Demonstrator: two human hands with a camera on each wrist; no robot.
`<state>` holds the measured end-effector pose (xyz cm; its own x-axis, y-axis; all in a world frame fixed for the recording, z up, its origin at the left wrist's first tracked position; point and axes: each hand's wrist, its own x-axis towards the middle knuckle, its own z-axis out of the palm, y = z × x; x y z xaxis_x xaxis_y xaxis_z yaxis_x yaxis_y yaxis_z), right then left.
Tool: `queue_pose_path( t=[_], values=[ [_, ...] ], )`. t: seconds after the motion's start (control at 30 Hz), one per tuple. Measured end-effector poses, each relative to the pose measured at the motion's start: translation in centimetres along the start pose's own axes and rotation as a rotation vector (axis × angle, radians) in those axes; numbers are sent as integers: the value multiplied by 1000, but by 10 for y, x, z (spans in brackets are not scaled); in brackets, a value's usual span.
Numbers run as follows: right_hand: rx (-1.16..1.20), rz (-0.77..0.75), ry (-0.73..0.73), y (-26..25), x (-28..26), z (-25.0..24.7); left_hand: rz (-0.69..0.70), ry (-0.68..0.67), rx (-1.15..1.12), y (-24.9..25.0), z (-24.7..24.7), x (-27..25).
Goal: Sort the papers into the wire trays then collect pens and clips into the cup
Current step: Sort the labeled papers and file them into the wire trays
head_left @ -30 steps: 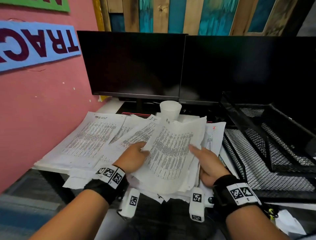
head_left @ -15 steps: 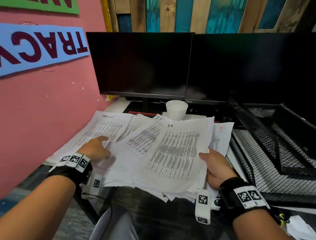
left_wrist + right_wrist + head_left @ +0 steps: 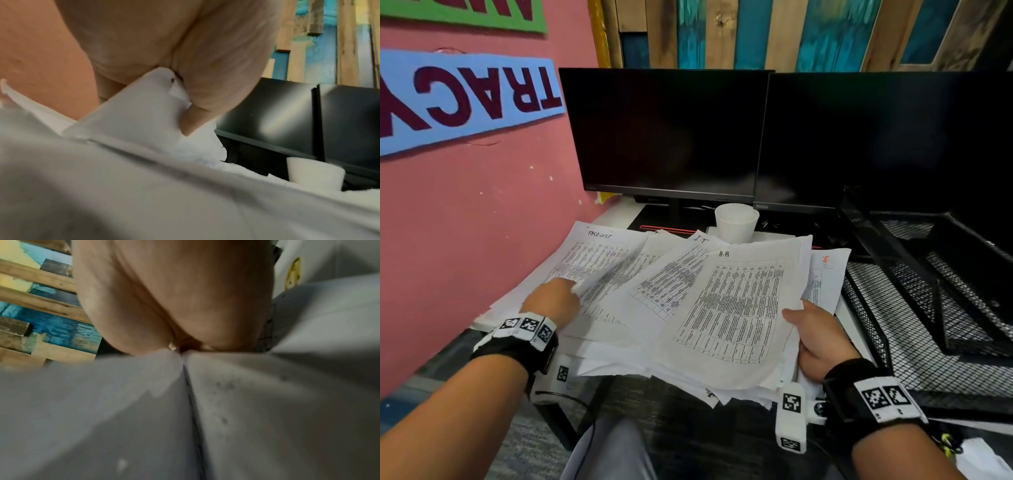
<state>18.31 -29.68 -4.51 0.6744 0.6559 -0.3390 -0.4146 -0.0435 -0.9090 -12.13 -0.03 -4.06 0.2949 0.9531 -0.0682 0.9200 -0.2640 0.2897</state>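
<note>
Head view: printed sheets (image 3: 688, 301) lie fanned over the desk (image 3: 619, 212) between and under both hands. Handwritten headings read "TASKLIST" on the sheet beyond the left hand (image 3: 551, 303), "I.T" on the next, and "A-R" on the top sheet (image 3: 736, 308) just left of the right hand (image 3: 822, 339). Each carries a dense printed table, too small to read.

Left hand pinches a lifted sheet corner (image 3: 144, 104) between thumb and fingers, confirmed in the left wrist view. Right hand clamps the right edge of the stack, thumb on top, fingers beneath; the right wrist view shows only palm and blurred paper.

White cup (image 3: 736, 222) stands upright beyond the sheets, between the hands and the two dark monitors (image 3: 667, 133). Black wire trays (image 3: 935, 308) sit right of the right hand, tiered.

Pink wall left of the left hand bears a blue sign (image 3: 465, 99) reading "TRACY". Painted wood planks (image 3: 808, 34) back the monitors.
</note>
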Motion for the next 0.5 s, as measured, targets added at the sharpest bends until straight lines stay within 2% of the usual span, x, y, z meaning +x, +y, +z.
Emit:
queue_pose_path(
  t=[0.1, 0.27, 0.37, 0.5],
  values=[
    [-1, 0, 9, 0, 1, -2, 6, 101, -54, -4, -14, 3],
    [24, 20, 26, 3, 3, 2, 208, 207, -85, 43, -35, -33],
    [45, 31, 34, 3, 0, 7, 411, 130, -83, 89, -31, -63],
    [53, 27, 42, 2, -3, 14, 648, -85, -62, 149, -4, -92]
  ],
)
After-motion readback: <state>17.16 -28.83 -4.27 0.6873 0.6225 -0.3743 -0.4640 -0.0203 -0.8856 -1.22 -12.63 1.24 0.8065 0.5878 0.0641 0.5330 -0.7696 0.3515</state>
